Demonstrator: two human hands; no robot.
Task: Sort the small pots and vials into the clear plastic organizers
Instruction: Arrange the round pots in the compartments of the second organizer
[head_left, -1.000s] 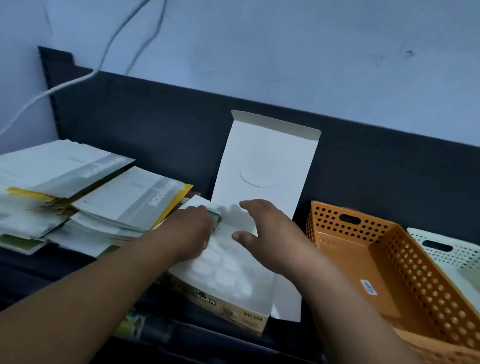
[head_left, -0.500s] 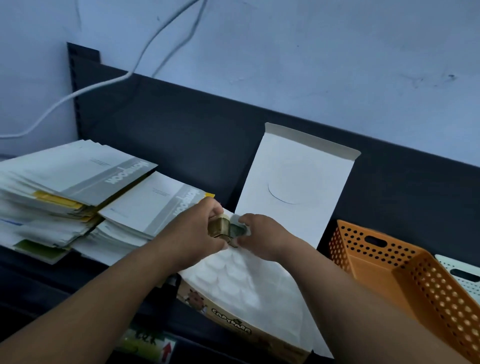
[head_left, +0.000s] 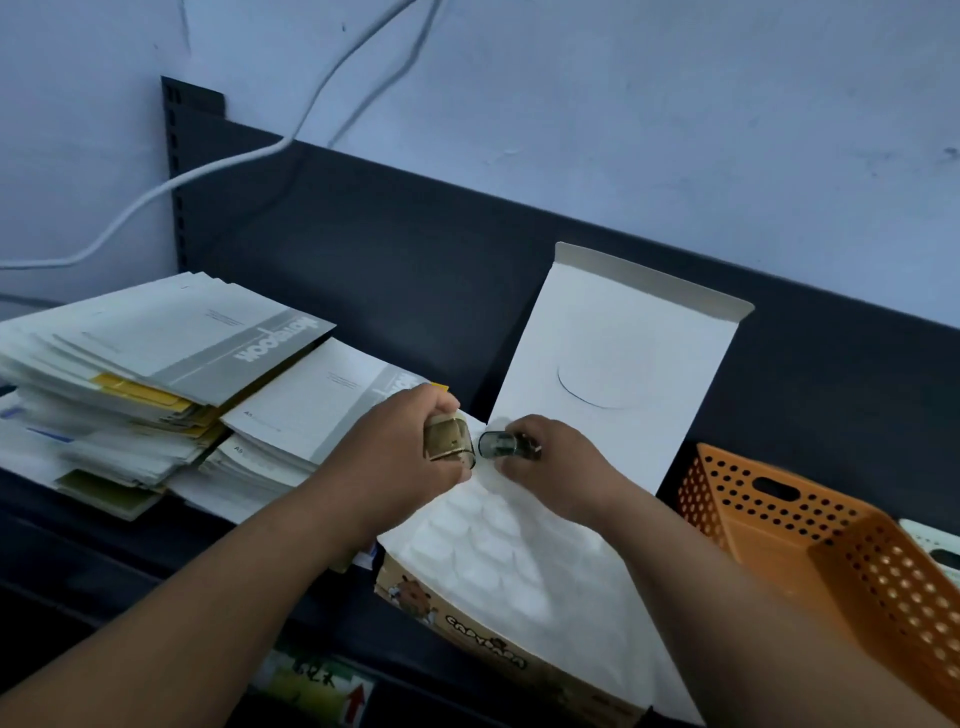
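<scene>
An open cardboard box (head_left: 467, 613) lies on the dark shelf, its white lid flap (head_left: 613, 364) leaning against the back panel. A white moulded tray (head_left: 498, 535) with several round bumps fills it. Above the tray's far end, my left hand (head_left: 395, 457) grips a small gold-brown pot (head_left: 449, 439). My right hand (head_left: 556, 467) pinches a small dark clear vial (head_left: 496, 445) lying on its side. The pot and the vial are a small gap apart.
Two stacks of notebooks (head_left: 171, 384) sit to the left on the shelf (head_left: 78, 540). An orange perforated basket (head_left: 831, 561) stands to the right, with a white basket (head_left: 935, 545) behind it. A white cable (head_left: 218, 166) hangs on the wall.
Both hands went from resting on the tray to lifting a pot and a vial at its far end. Since half a second ago the two pieces have come slightly apart.
</scene>
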